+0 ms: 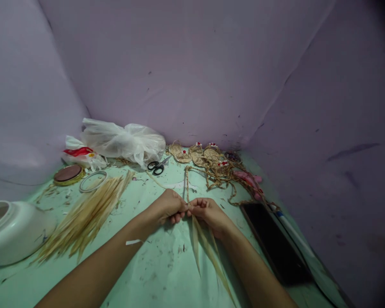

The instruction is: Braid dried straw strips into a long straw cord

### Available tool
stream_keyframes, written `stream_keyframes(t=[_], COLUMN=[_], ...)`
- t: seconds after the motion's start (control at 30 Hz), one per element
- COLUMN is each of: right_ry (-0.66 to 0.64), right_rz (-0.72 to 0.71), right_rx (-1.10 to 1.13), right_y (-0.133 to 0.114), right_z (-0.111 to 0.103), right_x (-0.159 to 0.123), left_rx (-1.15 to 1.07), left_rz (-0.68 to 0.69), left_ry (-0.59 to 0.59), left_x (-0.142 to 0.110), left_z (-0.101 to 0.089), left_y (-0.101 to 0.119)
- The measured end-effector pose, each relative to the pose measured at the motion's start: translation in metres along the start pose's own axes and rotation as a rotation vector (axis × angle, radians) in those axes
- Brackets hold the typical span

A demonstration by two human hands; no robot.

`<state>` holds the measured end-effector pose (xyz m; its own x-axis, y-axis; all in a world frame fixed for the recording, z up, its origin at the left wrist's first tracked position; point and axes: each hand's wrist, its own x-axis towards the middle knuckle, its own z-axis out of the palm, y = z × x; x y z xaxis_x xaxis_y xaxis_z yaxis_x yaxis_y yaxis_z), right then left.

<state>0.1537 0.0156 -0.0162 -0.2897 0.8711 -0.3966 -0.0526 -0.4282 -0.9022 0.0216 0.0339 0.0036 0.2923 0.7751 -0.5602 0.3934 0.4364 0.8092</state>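
Both hands meet over the middle of the green surface, pinching the near end of a braided straw cord point(188, 182). My left hand point(170, 205) is closed on the cord from the left, fingertips touching those of my right hand point(210, 214), which is closed on it too. From under the right hand, loose pale straw strands point(207, 246) fan out toward me. Beyond the hands the cord runs away and joins a tangled braid heap point(216, 179). The exact spot where the fingers grip is hidden by the fingertips.
Left lie a bundle of straw point(86, 218), a white jar point(17, 233), a round tin point(68, 174) and a tape ring point(93, 182). Behind are scissors point(158, 166), a plastic bag point(125, 141) and woven straw discs point(197, 155). A black phone point(276, 244) lies right.
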Motion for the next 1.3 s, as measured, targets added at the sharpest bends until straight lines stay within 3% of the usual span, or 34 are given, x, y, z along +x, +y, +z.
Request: stream_keyframes(t=[0.13, 0.33, 0.53, 0.7, 0.87, 1.07, 1.3], right_ry=[0.065, 0.113, 0.389, 0.361, 0.323, 0.255, 0.158], right_rz=[-0.116, -0.308, -0.228, -0.142, -0.161, -0.186, -0.167], right_rx=[-0.206, -0.622, -1.13, -1.407, -1.456, -1.318, -1.129], right_y=[0.003, 0.01, -0.011, -0.016, -0.011, -0.018, -0.016], right_z=[-0.001, -0.008, 0.008, 0.033, 0.035, 0.025, 0.011], right_x=[0.005, 0.008, -0.02, -0.035, -0.033, -0.031, -0.026], left_rx=[0.082, 0.06, 0.13, 0.003, -0.1, -0.187, -0.052], left_rz=[-0.013, 0.156, 0.143, 0.13, 0.074, 0.017, 0.067], left_ry=[0.063, 0.139, 0.226, 0.198, 0.055, -0.073, -0.021], left_x=[0.002, 0.011, 0.017, 0.009, 0.003, 0.006, 0.002], left_z=[-0.001, 0.006, 0.011, 0.012, 0.002, -0.011, -0.012], left_y=[-0.003, -0.012, -0.02, -0.012, -0.007, -0.009, -0.005])
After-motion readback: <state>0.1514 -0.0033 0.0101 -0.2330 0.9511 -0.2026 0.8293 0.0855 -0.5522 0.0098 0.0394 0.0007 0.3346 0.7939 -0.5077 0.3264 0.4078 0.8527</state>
